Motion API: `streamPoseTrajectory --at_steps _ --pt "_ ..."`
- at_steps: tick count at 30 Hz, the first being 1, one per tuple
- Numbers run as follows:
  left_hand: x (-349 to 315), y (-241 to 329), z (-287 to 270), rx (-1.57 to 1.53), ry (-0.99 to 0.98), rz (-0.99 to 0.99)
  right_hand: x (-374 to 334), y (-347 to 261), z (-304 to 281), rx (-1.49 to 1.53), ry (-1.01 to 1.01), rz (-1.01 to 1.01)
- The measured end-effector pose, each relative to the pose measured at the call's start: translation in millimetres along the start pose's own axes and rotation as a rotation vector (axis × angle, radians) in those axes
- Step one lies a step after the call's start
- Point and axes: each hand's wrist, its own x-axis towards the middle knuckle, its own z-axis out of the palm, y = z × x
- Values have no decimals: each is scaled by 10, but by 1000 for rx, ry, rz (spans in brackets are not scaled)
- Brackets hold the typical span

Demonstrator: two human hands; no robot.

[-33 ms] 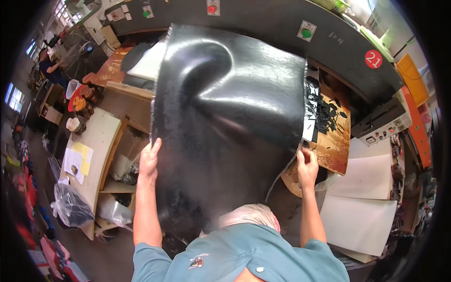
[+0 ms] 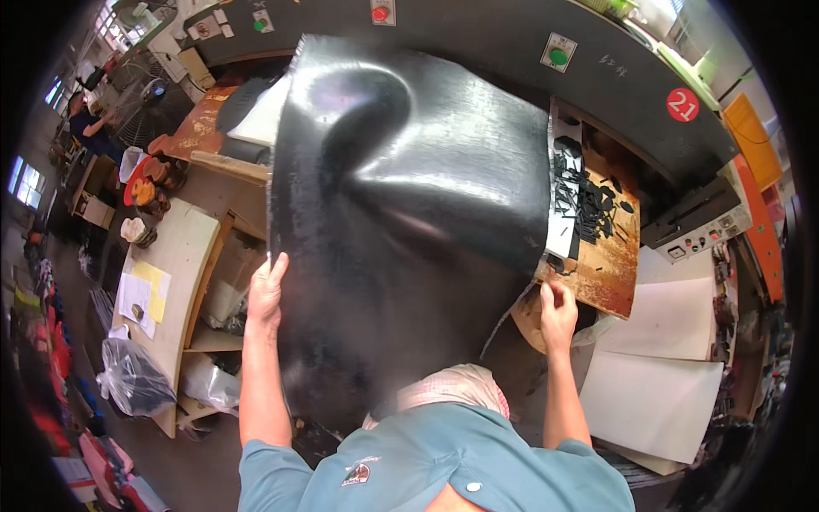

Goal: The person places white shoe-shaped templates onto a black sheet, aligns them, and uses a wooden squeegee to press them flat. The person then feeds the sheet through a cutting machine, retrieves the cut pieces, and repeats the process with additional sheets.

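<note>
A large, glossy black sheet (image 2: 461,162), like rubber or synthetic leather, spreads in front of me with a bulge and a deep fold in its upper left part. Its near part hangs down toward my body. My left hand (image 2: 266,294) grips its left edge, thumb upward and the other fingers partly hidden. At the lower right edge my right hand (image 2: 558,311) is closed, pinching the sheet between thumb and fingers. Beneath and beyond the sheet is a worn brown work surface (image 2: 610,286).
Black cut scraps (image 2: 589,205) lie right of the sheet. A dark machine beam (image 2: 478,47) with buttons crosses the far side. A pale side table (image 2: 175,264) stands left, white boards (image 2: 653,397) right. Far left, another person (image 2: 90,128) is near a large fan (image 2: 141,107).
The sheet and my left hand sit slightly farther left in the view. My right hand is a little lower, and both hands keep their hold.
</note>
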Motion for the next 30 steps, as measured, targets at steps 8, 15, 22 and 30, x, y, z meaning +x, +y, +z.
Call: streamPoseTrajectory --at_steps 8,15,22,30 --pt "651 318 -252 -27 -152 -158 -157 612 689 242 -480 52" --pt "1108 534 -527 63 -215 -214 -526 116 1067 233 -265 113" --pt "1969 730 -1171 208 -287 -245 -1280 -786 1122 396 84 79" --pt "2136 943 -1574 319 -330 -150 -1608 -1032 1211 322 341 127"
